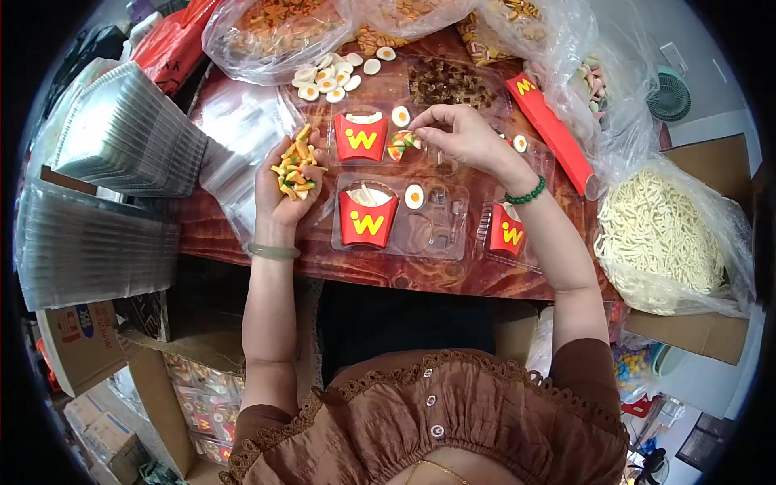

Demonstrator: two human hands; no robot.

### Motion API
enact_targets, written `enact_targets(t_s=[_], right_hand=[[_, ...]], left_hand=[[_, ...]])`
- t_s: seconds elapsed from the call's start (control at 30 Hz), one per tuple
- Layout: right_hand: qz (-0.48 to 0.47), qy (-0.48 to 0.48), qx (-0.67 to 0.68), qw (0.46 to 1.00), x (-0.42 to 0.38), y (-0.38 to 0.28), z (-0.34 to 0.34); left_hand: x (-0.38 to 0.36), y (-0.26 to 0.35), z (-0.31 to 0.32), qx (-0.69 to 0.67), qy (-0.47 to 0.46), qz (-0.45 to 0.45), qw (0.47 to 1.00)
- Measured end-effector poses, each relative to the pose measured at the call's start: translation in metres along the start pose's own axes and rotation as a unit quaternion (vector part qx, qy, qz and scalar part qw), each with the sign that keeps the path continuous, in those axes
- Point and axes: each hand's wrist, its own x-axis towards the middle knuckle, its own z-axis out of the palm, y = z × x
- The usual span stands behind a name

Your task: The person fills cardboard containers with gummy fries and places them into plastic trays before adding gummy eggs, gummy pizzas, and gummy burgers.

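Note:
My left hand (284, 190) is cupped palm up around a heap of small yellow, red and green gummy candies (297, 171). Thumb and fingers of my right hand (453, 139) pinch at a wedge-shaped, pizza-like gummy (414, 139) over a clear plastic tray. A similar gummy wedge (396, 150) lies beside it. Left of these sits a red carton (360, 142) with a yellow W and pale pieces inside; a fried-egg gummy (401, 116) is above. The nearer clear tray (440, 230) holds another red carton (368, 220) and an egg gummy (414, 196).
Egg gummies (327, 81) and brown cola-like gummies (449, 81) lie at the back. Clear trays (129, 121) are stacked at left. Flattened red cartons (554, 133) lie at right, near a bag of pale strands (663, 234). Under my right forearm is another red carton (507, 230).

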Motion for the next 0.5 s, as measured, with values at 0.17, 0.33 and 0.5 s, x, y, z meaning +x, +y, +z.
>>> enact_targets(t_s=[0.17,0.33,0.5], right_hand=[[-0.172,-0.053,-0.259,0.949,0.003,0.000,-0.006],[-0.268,-0.100,-0.281,0.916,0.010,0.001,0.008],[-0.196,-0.014,-0.273,0.942,0.001,0.017,0.014]], left_hand=[[0.009,0.003,-0.007,0.011,0.002,0.010,1.000],[0.012,0.005,-0.008,0.020,0.024,0.013,0.999],[0.012,0.005,-0.009,0.017,0.022,0.010,1.000]])
